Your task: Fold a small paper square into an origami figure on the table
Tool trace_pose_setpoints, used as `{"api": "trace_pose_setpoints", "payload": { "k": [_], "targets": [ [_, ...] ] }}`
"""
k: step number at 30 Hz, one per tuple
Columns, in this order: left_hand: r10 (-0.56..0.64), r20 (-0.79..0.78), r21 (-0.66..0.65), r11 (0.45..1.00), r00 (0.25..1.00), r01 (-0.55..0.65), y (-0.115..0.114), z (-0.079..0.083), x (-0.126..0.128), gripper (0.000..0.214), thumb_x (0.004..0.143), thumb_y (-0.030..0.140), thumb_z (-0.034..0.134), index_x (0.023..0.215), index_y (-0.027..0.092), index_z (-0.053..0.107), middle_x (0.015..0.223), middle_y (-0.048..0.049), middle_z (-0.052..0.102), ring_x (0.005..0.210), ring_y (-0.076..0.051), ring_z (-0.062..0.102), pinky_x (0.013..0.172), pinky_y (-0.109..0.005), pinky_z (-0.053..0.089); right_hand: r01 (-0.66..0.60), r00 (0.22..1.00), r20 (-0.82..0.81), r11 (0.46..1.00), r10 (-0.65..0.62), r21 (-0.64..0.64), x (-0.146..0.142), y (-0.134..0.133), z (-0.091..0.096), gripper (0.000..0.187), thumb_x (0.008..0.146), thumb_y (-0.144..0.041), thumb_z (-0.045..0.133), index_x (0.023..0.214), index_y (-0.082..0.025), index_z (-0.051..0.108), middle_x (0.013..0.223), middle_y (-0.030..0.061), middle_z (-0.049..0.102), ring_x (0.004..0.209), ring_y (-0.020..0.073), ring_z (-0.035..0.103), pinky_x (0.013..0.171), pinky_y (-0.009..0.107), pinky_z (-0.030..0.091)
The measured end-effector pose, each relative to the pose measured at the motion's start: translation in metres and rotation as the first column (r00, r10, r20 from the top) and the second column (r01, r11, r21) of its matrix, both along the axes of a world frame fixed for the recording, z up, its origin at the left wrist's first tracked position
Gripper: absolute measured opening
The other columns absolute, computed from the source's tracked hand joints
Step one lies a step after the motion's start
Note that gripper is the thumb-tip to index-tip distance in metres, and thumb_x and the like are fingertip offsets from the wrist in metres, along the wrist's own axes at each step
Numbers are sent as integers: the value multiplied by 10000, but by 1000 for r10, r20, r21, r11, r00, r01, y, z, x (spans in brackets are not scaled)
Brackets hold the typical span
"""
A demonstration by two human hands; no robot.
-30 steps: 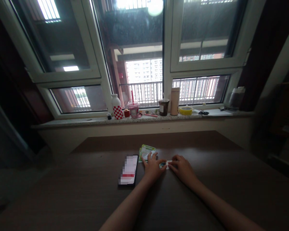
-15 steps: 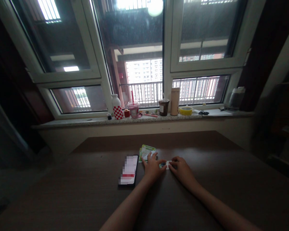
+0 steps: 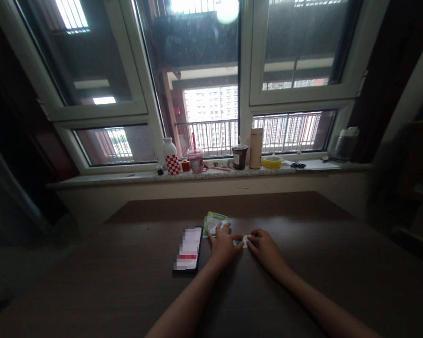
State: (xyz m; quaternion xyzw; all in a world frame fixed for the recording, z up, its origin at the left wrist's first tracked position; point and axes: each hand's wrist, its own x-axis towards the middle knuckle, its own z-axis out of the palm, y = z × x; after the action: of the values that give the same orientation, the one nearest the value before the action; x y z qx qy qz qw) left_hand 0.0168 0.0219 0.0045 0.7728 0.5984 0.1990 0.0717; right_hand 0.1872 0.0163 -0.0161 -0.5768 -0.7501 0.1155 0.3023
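Between my hands is a small flat piece, white with a dark blue-green part [image 3: 246, 241]; it looks like paper or a sticker, but its kind is too small to tell. My left hand [image 3: 223, 246] pinches its left side with thumb and forefinger. The other left fingers spread over the lower edge of some green and white printed cards [image 3: 216, 218], partly covering them. From the right, my right hand [image 3: 268, 251] holds the piece's white end with its fingertips. Both hands rest low over the brown table [image 3: 144, 291].
A phone [image 3: 188, 249] with a lit screen lies left of my left hand. Along the windowsill stand a checkered bottle [image 3: 171, 157], a pink drink cup [image 3: 196, 160], a dark drink cup [image 3: 239, 157], a tan flask [image 3: 256, 149], yellow tape [image 3: 272, 163] and black scissors [image 3: 298, 165].
Almost nothing differs. Both hands keep the same place and grip, and the dark part of the small piece looks slightly changed between the fingers.
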Motion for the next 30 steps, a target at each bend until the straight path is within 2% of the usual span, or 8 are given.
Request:
{"api": "trace_pose_setpoints", "payload": {
  "k": [18, 24, 30],
  "targets": [
    [12, 3, -10, 1000, 1000, -12, -1, 3, 0, 276, 810, 494, 615, 1068, 451, 701, 1440, -1, 450, 1378, -364, 245, 1085, -695, -25, 10, 1000, 27, 1000, -10, 7, -2, -4, 7, 325, 910, -299, 466, 1007, -166, 746, 1042, 122, 633, 1031, 230, 555, 940, 303, 412],
    [6, -5, 8, 1000, 1000, -6, 0, 0, 0, 270, 813, 504, 609, 1068, 468, 692, 1449, 0, 439, 1385, -352, 241, 1069, -715, -19, 16, 1000, 21, 1000, -16, 2, -1, -2, 5, 310, 903, -297, 488, 1006, -167, 750, 1051, 125, 634, 1035, 229, 556, 944, 300, 413],
    [0, -11, -24, 1000, 1000, 0, -2, 3, 0, 288, 818, 506, 600, 1090, 464, 685, 1458, -1, 427, 1389, -359, 230, 1071, -714, -29, -1, 1000, 4, 1000, 1, 6, 1, 0, 1, 302, 901, -290, 495, 1019, -176, 749, 1084, 126, 633, 1060, 232, 551, 968, 306, 410]
  ]
}}
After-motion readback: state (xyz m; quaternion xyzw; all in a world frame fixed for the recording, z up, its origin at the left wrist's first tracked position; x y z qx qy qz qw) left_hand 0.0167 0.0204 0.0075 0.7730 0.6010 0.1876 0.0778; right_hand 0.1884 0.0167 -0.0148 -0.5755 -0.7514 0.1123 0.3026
